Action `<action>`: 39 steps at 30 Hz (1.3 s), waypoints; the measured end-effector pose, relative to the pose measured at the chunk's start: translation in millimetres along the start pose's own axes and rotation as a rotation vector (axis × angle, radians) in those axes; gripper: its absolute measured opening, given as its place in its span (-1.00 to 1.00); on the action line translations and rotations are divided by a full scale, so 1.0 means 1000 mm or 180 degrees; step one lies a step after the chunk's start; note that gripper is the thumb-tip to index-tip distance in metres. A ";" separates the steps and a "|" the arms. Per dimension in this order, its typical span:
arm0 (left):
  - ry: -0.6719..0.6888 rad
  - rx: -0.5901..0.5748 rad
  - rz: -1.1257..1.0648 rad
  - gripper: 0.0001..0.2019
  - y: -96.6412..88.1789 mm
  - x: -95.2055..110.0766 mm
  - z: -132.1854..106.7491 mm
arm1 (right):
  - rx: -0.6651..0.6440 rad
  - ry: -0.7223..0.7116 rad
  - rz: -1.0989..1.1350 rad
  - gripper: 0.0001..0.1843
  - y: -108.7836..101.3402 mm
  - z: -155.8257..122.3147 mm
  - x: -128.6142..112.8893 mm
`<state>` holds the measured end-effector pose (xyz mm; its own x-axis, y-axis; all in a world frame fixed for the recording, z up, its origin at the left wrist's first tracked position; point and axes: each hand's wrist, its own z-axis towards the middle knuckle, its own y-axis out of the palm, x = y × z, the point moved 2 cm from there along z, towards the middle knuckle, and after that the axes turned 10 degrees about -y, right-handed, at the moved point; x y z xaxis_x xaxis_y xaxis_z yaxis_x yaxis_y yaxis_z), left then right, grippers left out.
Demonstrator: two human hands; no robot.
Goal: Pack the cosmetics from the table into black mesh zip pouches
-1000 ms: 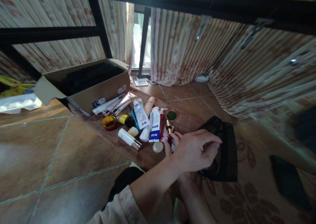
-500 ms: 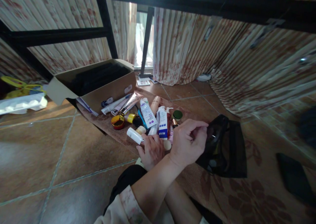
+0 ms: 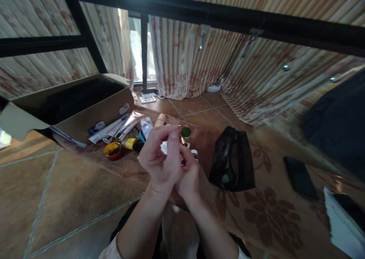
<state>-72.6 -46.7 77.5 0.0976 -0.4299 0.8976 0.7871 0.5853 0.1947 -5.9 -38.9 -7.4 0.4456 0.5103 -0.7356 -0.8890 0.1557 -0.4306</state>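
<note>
Both my hands are raised together in the middle of the view, above a heap of cosmetics. My left hand (image 3: pixel 159 158) has its fingers curled and pinched. My right hand (image 3: pixel 189 175) is tucked against it, fingers curled too. A bit of white shows between them, too hidden to name. Behind the hands lie tubes (image 3: pixel 119 126), a yellow-lidded jar (image 3: pixel 113 150) and a green cap (image 3: pixel 186 131) on a brown woven mat (image 3: pixel 128 167). A black mesh pouch (image 3: pixel 232 160) lies open just right of my hands.
An open cardboard box (image 3: pixel 85 116) stands at the back left. A black phone (image 3: pixel 299 172), white papers (image 3: pixel 345 223) and dark cloth (image 3: pixel 336 126) are on the right. Striped curtains and a black metal frame (image 3: pixel 199 13) hang overhead. The floor is tile with a floral rug (image 3: pixel 270 217).
My arms have uncrossed. My left hand has left the black pouch and my right hand has lifted off the cosmetics; both now meet in front of me. The view has swung right.
</note>
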 end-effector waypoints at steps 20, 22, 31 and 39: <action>-0.1157 -0.2263 0.1375 -0.45 0.084 -0.049 -0.077 | 0.2399 -0.0134 -0.1231 -0.69 -0.198 0.007 0.023; -0.1160 -0.2344 0.1529 -0.49 0.088 -0.049 -0.079 | 0.2011 -0.0063 -0.1206 -0.68 -0.195 0.005 0.027; -0.1091 -0.2541 0.1596 -0.58 0.086 -0.057 -0.068 | 0.0240 0.0580 -0.1500 -0.62 -0.171 0.005 0.041; -0.1042 -0.2605 0.1542 -0.62 0.085 -0.058 -0.066 | -0.0097 0.0737 -0.1143 -0.65 -0.169 0.006 0.042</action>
<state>29.0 -17.6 16.2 0.4427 0.0114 0.8966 0.8954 -0.0584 -0.4414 162.1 -38.7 37.1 0.7413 0.2244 -0.6325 -0.6711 0.2622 -0.6935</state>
